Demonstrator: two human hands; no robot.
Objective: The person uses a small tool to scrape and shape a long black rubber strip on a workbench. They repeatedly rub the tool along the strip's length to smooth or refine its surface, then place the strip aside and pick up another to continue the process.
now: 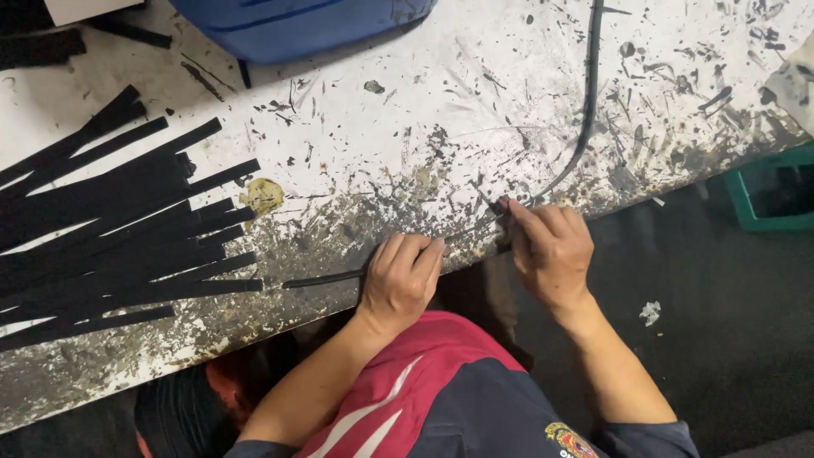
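A white counter (407, 127), scarred and smeared with black, slopes across the room above a dark floor. At its near edge the left hand (398, 280) is curled, knuckles up, pressing a thin black strip (326, 277) flat. The right hand (549, 248) pinches the strip's far end beside a small blade (490, 203). Cut strips (110, 229) pile well to the left. Farther back lie a black cord (589, 93) and blue bag (297, 25); a green crate (772, 195) sits right.
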